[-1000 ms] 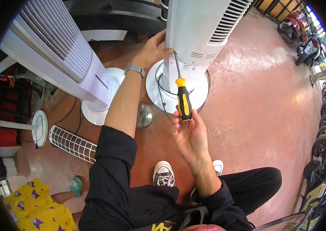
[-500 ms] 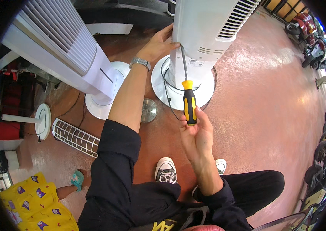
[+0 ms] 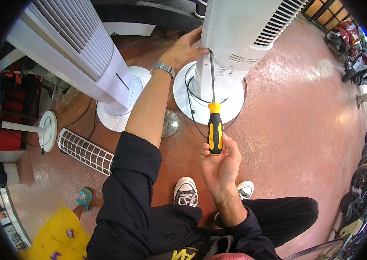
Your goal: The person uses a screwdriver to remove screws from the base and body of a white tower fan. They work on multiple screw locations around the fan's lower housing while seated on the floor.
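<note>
My right hand [image 3: 219,164] grips the yellow and black handle of a long screwdriver [image 3: 214,128]. Its thin shaft runs up to the lower back of a white tower fan [image 3: 240,30], where the tip meets the housing. My left hand [image 3: 183,47], with a metal watch at the wrist, rests flat against that fan's left side beside the tip. The fan stands on a round white base [image 3: 231,106] with a black cord looped around it.
A second white tower fan [image 3: 75,56] leans at the left on its own round base. A loose white grille panel [image 3: 86,151] and a small metal disc [image 3: 169,122] lie on the reddish floor. A person in yellow stands lower left. Parked motorbikes line the right edge.
The screwdriver and my right hand have stayed at the fan while the view shifted closer; my left hand slid slightly higher along the fan's side.
</note>
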{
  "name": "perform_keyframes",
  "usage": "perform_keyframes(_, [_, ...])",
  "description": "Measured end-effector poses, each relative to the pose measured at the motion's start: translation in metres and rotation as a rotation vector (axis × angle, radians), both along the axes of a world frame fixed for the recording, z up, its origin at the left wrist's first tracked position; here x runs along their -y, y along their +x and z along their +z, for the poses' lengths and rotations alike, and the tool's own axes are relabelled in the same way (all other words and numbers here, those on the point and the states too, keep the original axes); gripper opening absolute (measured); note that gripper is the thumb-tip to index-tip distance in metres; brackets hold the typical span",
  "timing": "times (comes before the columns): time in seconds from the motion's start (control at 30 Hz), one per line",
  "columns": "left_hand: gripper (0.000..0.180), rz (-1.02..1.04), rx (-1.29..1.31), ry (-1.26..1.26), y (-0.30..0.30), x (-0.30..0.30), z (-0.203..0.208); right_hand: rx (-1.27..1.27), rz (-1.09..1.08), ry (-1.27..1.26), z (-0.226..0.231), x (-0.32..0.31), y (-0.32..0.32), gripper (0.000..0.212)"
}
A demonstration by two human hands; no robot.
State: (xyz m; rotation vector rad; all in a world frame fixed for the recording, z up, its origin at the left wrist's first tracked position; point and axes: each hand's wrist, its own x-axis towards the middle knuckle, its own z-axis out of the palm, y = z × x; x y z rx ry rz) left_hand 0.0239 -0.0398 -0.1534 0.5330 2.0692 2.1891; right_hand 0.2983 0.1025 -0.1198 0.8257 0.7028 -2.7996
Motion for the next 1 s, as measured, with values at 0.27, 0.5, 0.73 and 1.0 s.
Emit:
perform_keyframes(0.27, [0.091, -0.046, -0.018, 0.027, -0.002, 0.006, -0.003, -0.027, 0.011, -0.036, -0.006, 0.001, 0.009, 0.021])
perform_keyframes(0.5, [0.089, -0.041, -0.052, -0.025, -0.004, 0.005, -0.004, -0.037, 0.046, 0.02, -0.011, 0.001, 0.012, 0.024])
perform_keyframes(0.73, [0.047, -0.135, -0.219, -0.312, 0.01, 0.027, 0.014, 0.019, 0.067, 0.077, -0.003, 0.006, 0.017, 0.036])
perform_keyframes(1.0, [0.056, -0.158, 0.065, 0.026, -0.023, -0.001, -0.002, -0.109, -0.021, -0.081, -0.009, -0.011, 0.013, 0.043])
